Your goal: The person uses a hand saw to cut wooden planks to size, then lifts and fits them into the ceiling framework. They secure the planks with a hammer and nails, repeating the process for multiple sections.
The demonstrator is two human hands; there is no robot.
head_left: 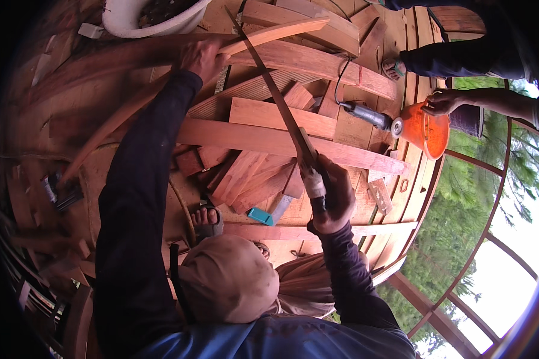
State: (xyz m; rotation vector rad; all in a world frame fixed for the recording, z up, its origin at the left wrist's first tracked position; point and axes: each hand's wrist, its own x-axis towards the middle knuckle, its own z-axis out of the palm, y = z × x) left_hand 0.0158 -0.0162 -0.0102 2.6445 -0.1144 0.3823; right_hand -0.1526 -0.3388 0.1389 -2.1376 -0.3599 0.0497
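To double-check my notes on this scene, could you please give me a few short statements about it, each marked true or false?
1. The right hand grips a saw by its handle. True.
2. The left hand is empty. False: it grips a curved wood strip.
3. Another person's hand is at the rim of an orange bucket. True.
4. The grinder is in the left hand. False: it lies near the orange bucket.
5. Trees show on the right side of the view. True.
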